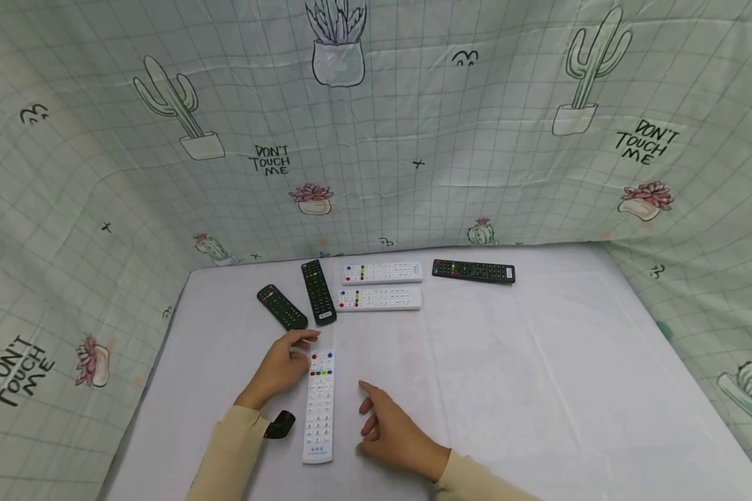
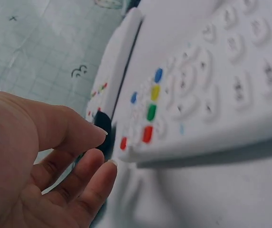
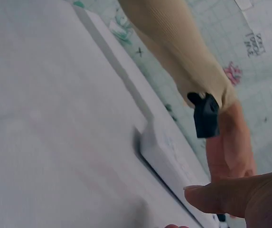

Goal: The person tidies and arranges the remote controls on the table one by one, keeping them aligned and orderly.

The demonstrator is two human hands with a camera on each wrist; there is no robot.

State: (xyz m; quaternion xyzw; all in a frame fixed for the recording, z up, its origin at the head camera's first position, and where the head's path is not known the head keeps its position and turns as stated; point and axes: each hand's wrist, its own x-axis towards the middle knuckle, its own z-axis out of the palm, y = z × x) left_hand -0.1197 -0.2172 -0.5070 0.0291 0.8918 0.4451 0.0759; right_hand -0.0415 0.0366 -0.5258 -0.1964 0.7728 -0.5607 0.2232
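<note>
A white remote control (image 1: pixel 319 410) with coloured buttons lies lengthwise between my two hands. My left hand (image 1: pixel 282 367) is beside its upper left end, fingers loosely bent and nothing held. In the left wrist view, thumb and fingertips stand apart, with the remote's red, green, yellow and blue buttons (image 2: pixel 152 112) just to their right. To the right of the same remote, my right hand (image 1: pixel 397 433) hovers with its index finger extended and the others slightly bent, holding nothing. Only the right thumb (image 3: pixel 221 197) and a bit of a finger show in the right wrist view.
Beyond my left hand lie two black remotes, a shorter one (image 1: pixel 282 307) and a longer one (image 1: pixel 318 292). Two white remotes, one farther (image 1: pixel 382 273) and one nearer (image 1: pixel 379 299), are stacked in rows. Another black remote (image 1: pixel 473 271) is at the back right. A printed curtain (image 1: pixel 376 132) borders the white table (image 1: pixel 539 390).
</note>
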